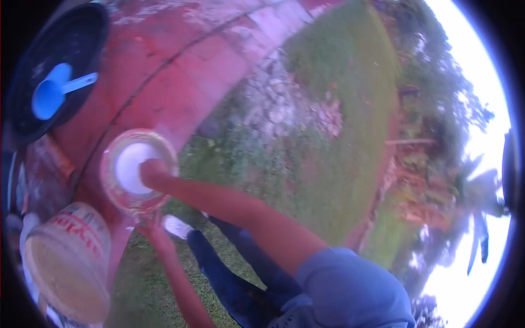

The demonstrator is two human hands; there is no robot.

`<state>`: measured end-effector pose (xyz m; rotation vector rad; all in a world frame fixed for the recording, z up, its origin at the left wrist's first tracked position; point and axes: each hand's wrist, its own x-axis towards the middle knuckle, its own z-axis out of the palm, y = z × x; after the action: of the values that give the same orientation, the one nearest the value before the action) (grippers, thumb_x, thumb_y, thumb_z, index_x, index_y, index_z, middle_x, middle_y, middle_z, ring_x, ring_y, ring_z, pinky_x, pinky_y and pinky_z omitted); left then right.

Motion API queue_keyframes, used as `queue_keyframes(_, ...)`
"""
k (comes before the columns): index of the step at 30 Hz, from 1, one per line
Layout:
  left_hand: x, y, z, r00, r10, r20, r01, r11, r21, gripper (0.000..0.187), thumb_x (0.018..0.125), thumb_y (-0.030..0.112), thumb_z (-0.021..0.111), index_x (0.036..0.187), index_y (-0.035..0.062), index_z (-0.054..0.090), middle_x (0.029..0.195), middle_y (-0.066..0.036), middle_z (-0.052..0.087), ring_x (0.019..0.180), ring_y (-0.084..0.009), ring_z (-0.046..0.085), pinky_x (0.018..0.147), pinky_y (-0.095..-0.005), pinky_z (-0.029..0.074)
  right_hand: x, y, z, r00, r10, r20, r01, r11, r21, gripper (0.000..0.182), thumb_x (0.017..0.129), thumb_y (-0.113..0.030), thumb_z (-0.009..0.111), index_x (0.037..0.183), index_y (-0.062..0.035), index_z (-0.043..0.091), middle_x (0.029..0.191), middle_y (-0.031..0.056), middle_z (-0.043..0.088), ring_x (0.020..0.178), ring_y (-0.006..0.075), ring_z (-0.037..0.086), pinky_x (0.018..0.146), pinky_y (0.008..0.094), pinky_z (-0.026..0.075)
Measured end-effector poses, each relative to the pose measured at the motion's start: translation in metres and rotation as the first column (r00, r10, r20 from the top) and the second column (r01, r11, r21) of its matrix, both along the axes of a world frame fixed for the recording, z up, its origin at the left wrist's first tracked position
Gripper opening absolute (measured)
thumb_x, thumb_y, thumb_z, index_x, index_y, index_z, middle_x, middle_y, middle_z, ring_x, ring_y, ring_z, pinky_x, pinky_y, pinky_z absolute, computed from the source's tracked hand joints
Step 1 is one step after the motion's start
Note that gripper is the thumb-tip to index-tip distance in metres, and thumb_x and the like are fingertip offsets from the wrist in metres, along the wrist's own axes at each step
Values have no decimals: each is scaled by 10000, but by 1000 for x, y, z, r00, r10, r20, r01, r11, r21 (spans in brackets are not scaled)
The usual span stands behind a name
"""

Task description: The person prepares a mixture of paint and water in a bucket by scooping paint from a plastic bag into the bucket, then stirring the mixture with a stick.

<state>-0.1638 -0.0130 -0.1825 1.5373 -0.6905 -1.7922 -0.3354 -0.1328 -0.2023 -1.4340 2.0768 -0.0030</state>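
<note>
A small round bucket (112, 180) with a white inside and a stained rim stands on the edge of a red concrete floor (180, 71). My right hand (151, 170) reaches down into it and presses on the white bottom; its fingers are too blurred to read. My left hand (155, 232) comes from below and grips the bucket's near rim. Both forearms are bare, and a blue sleeve (350, 284) covers my right shoulder.
A black tub (82, 38) with a blue scoop (52, 93) in it sits at the upper left. A larger printed bucket (68, 257) with yellowish contents stands at the lower left. Grass (328, 109) lies to the right; my dark trousers and a white shoe (176, 226) are below.
</note>
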Motion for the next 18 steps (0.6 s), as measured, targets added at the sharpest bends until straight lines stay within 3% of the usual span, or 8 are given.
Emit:
queue_keyframes(3, -1, 2, -11, 989, -145, 33, 147, 922, -357, 844, 882, 153, 714, 1538, 38, 197, 1498, -177, 320, 1192, -288, 582, 860, -357, 575, -13, 30, -79, 877, 396, -272, -480, 711, -513, 134, 756, -178, 675, 878, -162, 727, 837, 42, 632, 816, 266, 599, 747, 434, 506)
queue_keyframes(4, -11, -3, 22, 987, 152, -42, -150, 988, 47, 866, 883, 187, 718, 1552, 53, 184, 1553, -179, 264, 1207, -285, 589, 913, -398, 556, -7, 17, -74, 956, 295, 8, -252, 830, -497, 254, 873, -293, 593, 915, -98, 751, 806, 99, 660, 818, 289, 640, 734, 486, 495)
queue_keyframes(5, -13, -4, 36, 982, 174, -80, -168, 983, 78, 883, 920, 242, 697, 1559, 46, 120, 1578, -198, 264, 1235, -295, 586, 943, -425, 529, -29, 31, -151, 912, 400, -90, -335, 600, -726, 211, 824, -260, 699, 995, -138, 726, 893, 58, 654, 880, 243, 616, 792, 415, 490)
queue_keyframes(6, -6, -4, 39, 990, 92, -103, -86, 994, 61, 877, 962, 290, 650, 1560, 56, 53, 1571, -217, 309, 1269, -320, 568, 973, -449, 499, -18, -7, -18, 959, 86, 269, -96, 995, 23, 212, 886, -282, 660, 1038, -153, 732, 962, 63, 676, 938, 256, 635, 879, 440, 465)
queue_keyframes(7, -6, -12, 54, 992, 86, -93, -75, 990, 123, 880, 976, 303, 628, 1559, 70, 11, 1509, -223, 407, 1272, -322, 564, 988, -447, 482, -26, 8, -13, 857, -79, 509, 169, 977, -133, 436, 887, -404, 685, 1217, -120, 650, 1070, 81, 688, 1001, 296, 647, 938, 448, 477)
queue_keyframes(9, -1, -14, 59, 992, 97, -83, -83, 984, 160, 826, 976, 283, 619, 1553, 73, 67, 1489, -220, 430, 1261, -307, 566, 1004, -446, 467, -43, 3, 15, 995, -48, 85, 91, 772, -629, 674, 871, -511, 676, 1368, -87, 508, 1133, 130, 682, 1047, 329, 659, 957, 466, 494)
queue_keyframes(13, 12, -22, 59, 996, 89, -28, -83, 983, 161, 786, 972, 251, 613, 1543, 67, 106, 1458, -222, 462, 1244, -295, 567, 1001, -434, 464, -58, -17, 127, 977, -212, 6, 212, 977, 3, 799, 863, -527, 688, 1421, -29, 407, 1172, 241, 639, 1049, 403, 659, 865, 497, 541)
queue_keyframes(18, 25, -30, 54, 998, 48, 31, -51, 991, 121, 767, 983, 187, 594, 1542, 53, 86, 1461, -219, 445, 1260, -275, 531, 1032, -398, 451, -87, -102, 160, 993, 28, 112, 47, 790, -612, 768, 911, -510, 649, 1429, 0, 399, 1262, 280, 560, 1132, 446, 583, 886, 530, 479)
